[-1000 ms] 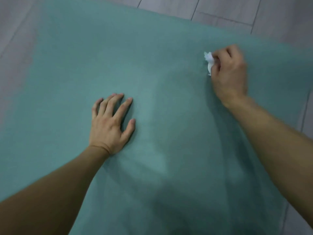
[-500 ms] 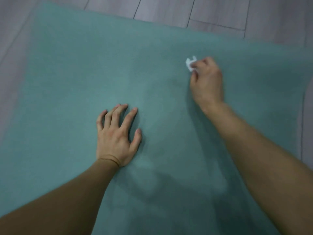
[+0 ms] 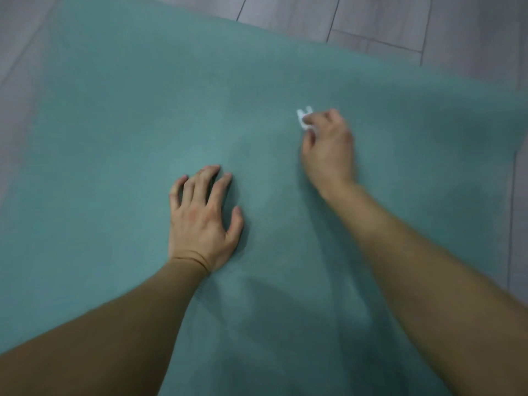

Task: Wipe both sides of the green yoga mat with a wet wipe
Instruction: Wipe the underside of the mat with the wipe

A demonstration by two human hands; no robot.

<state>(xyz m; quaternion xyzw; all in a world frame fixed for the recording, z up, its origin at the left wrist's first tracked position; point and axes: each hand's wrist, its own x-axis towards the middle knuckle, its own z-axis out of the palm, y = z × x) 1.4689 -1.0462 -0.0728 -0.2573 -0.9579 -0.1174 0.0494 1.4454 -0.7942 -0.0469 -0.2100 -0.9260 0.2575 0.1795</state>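
The green yoga mat lies flat on the floor and fills most of the view. My left hand rests palm down on the mat near the middle, fingers spread and slightly bent. My right hand is on the mat to the right and farther away, its fingers curled round a small crumpled white wet wipe. Only a bit of the wipe sticks out past the fingertips.
Grey wood-look floor shows beyond the mat's far edge, with more of it along the left side and in a narrow strip at the right.
My right hand has slid the wipe leftward across the mat, toward my left hand. The left hand stays planted in place.
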